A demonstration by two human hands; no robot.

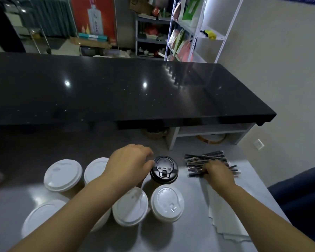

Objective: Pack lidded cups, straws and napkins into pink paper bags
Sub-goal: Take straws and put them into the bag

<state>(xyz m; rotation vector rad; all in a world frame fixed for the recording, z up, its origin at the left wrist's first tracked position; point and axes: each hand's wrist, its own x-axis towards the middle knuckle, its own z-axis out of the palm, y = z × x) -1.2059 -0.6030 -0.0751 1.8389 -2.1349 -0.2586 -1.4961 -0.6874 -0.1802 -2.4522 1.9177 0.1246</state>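
Your left hand [129,164] is up against the left rim of the black-lidded cup [164,170], fingers curled and thumb touching the lid. I cannot tell whether the grip has closed. Your right hand [217,173] lies on the pile of straws [204,158] with its fingers bent down into them, but blur hides whether it has pinched one.

This looks like the gathering step: one cup and one straw for a bag. Take the cup by its wall below the lid, not by the lid, which could pop off under a lift. Keep it upright as you raise it clear of the white-lidded cups [166,202] crowded just beside it. With the right hand, separate a single straw at its end before lifting, since the wrappers overlap and several may come away together.

The black-lidded cup stands mid-surface, toward the far edge, with a tan paper wall and a glossy dark lid whose sip tab faces you. The straws are dark, thin and individually wrapped, fanned out near the far right corner. White napkins [224,215] lie stacked along the right edge of the grey surface [189,237]. No pink bag shows on it.
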